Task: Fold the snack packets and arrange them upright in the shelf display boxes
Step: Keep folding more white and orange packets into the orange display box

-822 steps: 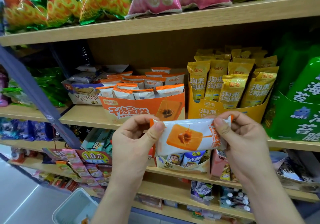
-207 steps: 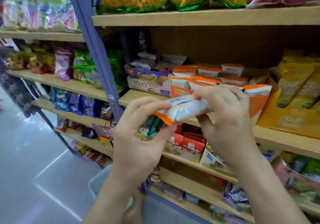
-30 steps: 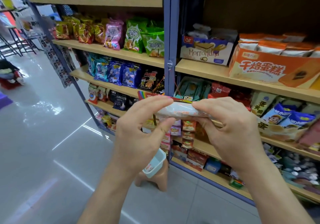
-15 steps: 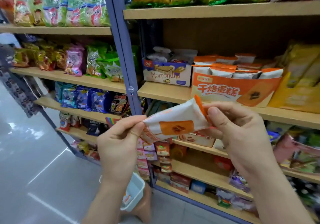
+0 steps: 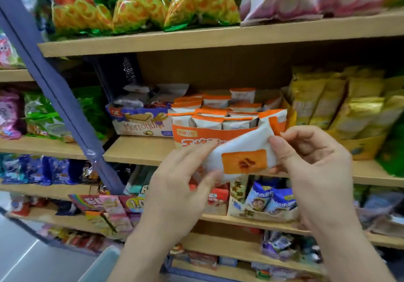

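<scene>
Packet: we see one white packet with an orange square on its face, held in the air between both hands and tilted with its right end higher. In our view it overlaps the lower front of the orange box; we cannot tell whether it touches the box.
Left hand: the left hand grips the packet's lower left end, fingers over the front and thumb below. Motion blur hides the finer detail.
Right hand: the right hand pinches the upper right end by the orange edge strip, thumb on the front and curled fingers behind.
Box: the orange box stands on the middle shelf. It holds boxed packets upright in rows, orange tops up.
Neighbours: a purple-and-white box stands just left of the orange one. A yellow box of gold packets stands just right.
Above: we note green ring-snack bags on the upper shelf.
Upright: a blue post crosses the left side.
</scene>
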Demonstrator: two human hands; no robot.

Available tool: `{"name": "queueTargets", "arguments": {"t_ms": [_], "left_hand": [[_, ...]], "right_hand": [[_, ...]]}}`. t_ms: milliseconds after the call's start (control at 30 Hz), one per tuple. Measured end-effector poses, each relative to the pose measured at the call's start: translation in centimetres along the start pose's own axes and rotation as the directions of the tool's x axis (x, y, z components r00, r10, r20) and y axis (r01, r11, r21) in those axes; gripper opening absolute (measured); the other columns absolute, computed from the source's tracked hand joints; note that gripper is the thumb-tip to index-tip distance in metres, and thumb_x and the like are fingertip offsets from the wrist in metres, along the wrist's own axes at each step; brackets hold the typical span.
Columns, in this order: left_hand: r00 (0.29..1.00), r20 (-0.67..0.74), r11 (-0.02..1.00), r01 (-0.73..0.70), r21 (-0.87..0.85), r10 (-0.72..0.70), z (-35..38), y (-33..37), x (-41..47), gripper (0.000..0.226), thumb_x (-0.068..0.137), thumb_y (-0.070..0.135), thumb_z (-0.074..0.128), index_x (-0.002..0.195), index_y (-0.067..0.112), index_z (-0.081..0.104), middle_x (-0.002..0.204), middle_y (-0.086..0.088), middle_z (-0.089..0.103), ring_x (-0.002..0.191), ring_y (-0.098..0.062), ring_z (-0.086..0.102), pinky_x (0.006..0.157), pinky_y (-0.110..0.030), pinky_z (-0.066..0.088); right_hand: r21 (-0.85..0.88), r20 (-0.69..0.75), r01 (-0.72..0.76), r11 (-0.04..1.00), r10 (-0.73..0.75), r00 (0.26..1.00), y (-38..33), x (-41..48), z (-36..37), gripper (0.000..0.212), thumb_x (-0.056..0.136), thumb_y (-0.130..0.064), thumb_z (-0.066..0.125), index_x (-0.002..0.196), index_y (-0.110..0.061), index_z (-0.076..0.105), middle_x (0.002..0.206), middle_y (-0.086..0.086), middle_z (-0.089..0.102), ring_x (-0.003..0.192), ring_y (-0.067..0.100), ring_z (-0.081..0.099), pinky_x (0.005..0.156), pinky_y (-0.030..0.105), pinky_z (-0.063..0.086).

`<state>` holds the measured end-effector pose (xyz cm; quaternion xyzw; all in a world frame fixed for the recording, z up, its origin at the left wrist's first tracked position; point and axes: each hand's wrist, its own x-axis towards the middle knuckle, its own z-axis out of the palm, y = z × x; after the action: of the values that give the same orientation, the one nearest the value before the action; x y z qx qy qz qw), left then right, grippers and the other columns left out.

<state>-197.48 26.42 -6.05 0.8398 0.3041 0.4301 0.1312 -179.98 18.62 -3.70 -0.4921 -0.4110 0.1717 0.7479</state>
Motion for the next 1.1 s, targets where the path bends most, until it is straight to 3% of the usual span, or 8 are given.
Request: {"name": "queueTargets", "arguments": {"t_ms": [200,333,433,500,600,767,900,1100], "left_hand": [[0.989,-0.027,0.989,-0.148,-0.011,0.148,3.1,0.7,5.4,0.039,0.088,0.021,0.064,0.127,0.019,0.061,0.117,0.010,0.062,0.109,-0.002,0.056,0.092,-0.020,0.049],[0.992,0.114,0.999,-0.054,-0.004,0.054,4.6,1.6,9.6,0.056,0.090,0.040,0.062,0.142,0.025,0.046,0.135,0.009,0.055,0.127,-0.005,0.045,0.102,-0.015,0.036],[0.955,0.293,0.962,-0.035,0.269,-0.047,5.4,0.9,13.4,0.057,0.095,0.057,0.042,0.145,0.028,0.041,0.142,0.005,0.049,0.133,-0.014,0.040,0.105,-0.029,0.037],[0.924,0.378,0.891,-0.123,0.437,-0.058,6.3,-0.2,15.5,0.051,0.096,0.060,0.034,0.129,0.028,0.055,0.120,-0.004,0.061,0.115,-0.025,0.053,0.088,-0.037,0.049],[0.861,0.504,0.876,-0.192,0.443,-0.066,7.2,-1.9,16.4,0.049,0.097,0.063,0.027,0.121,0.035,0.059,0.110,0.000,0.068,0.104,-0.025,0.061,0.074,-0.034,0.049],[0.871,0.491,0.853,-0.266,0.449,0.013,7.3,-3.0,14.6,0.047,0.098,0.059,0.022,0.135,0.043,0.046,0.127,0.010,0.062,0.117,-0.020,0.052,0.087,-0.037,0.043],[0.890,0.451,0.878,-0.263,0.399,0.062,7.4,-3.5,13.6,0.050,0.097,0.059,0.023,0.141,0.041,0.041,0.133,0.015,0.054,0.120,-0.015,0.044,0.093,-0.039,0.039],[0.960,0.278,0.992,-0.054,0.111,0.021,7.0,-3.8,13.2,0.050,0.092,0.055,0.046,0.134,0.035,0.027,0.117,0.016,0.035,0.102,0.000,0.043,0.079,-0.014,0.044]], "right_hand": [[0.008,0.003,0.011,1.000,-0.011,1.000,0.2,2.6,-2.3,0.016,0.077,-0.026,0.069,0.088,-0.032,0.058,0.095,0.001,0.072,0.083,0.018,0.072,0.059,0.026,0.059],[-0.176,-0.183,0.247,0.953,-0.278,0.943,0.0,4.3,-3.4,0.020,0.084,-0.021,0.069,0.090,-0.035,0.056,0.085,-0.001,0.070,0.074,0.016,0.070,0.062,0.028,0.059],[-0.347,-0.239,0.372,0.861,-0.465,0.852,-0.4,6.0,-4.3,0.027,0.090,-0.016,0.068,0.096,-0.037,0.053,0.091,-0.005,0.066,0.081,0.014,0.068,0.071,0.032,0.058],[-0.435,-0.192,0.442,0.784,-0.561,0.805,-0.3,7.2,-3.9,0.031,0.091,-0.011,0.067,0.100,-0.037,0.052,0.094,-0.015,0.062,0.085,0.004,0.064,0.075,0.022,0.053],[-0.527,-0.034,0.520,0.672,-0.628,0.777,0.7,8.8,-2.3,0.027,0.092,-0.004,0.064,0.110,-0.023,0.057,0.097,-0.020,0.058,0.087,-0.005,0.059,0.075,0.011,0.048],[-0.621,0.173,0.546,0.562,-0.581,0.795,3.3,11.4,0.1,0.022,0.093,0.000,0.061,0.113,-0.009,0.066,0.104,-0.003,0.063,0.096,0.002,0.059,0.082,0.012,0.046],[-0.734,0.215,0.463,0.496,-0.477,0.852,5.0,12.4,1.3,0.021,0.091,-0.003,0.062,0.109,-0.010,0.068,0.103,0.007,0.056,0.087,0.015,0.056,0.069,0.023,0.050],[-0.845,0.282,0.406,0.350,-0.353,0.892,6.6,12.4,2.3,0.011,0.082,-0.007,0.069,0.090,-0.013,0.069,0.078,0.005,0.065,0.072,0.031,0.062,0.064,0.040,0.051]]}}
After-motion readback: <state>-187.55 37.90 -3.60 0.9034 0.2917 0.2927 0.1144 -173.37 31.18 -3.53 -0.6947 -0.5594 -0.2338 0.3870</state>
